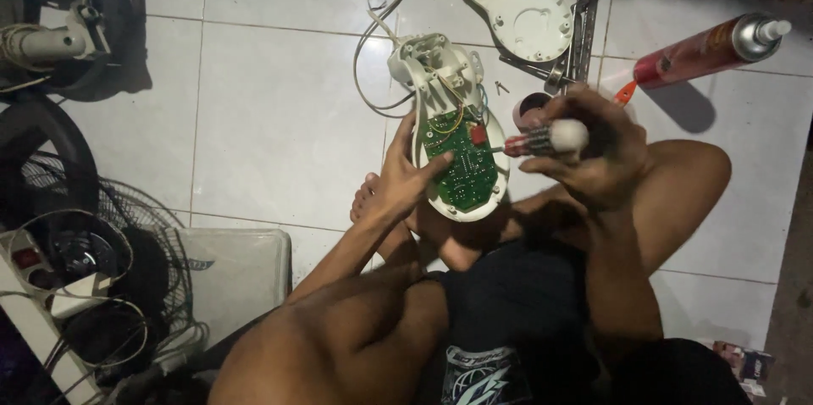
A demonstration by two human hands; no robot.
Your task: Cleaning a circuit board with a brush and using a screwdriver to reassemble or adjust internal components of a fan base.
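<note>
left hand (405,178) open, steadying white plastic housing (440,83) with green circuit board (461,159) | right hand (593,151), at 3 o'clock, gripping red-handled screwdriver (538,141)

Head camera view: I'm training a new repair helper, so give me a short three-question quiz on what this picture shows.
1. True or false: the right hand holds a screwdriver whose tip points at the green circuit board.
2. What does the left hand rest on?
A. the spray can
B. the white housing that holds the board
C. the wrenches
3. Fill in: the separate white cover lies on the ___ floor, beyond the housing.

Key: 1 true; 2 B; 3 tiled.
</note>
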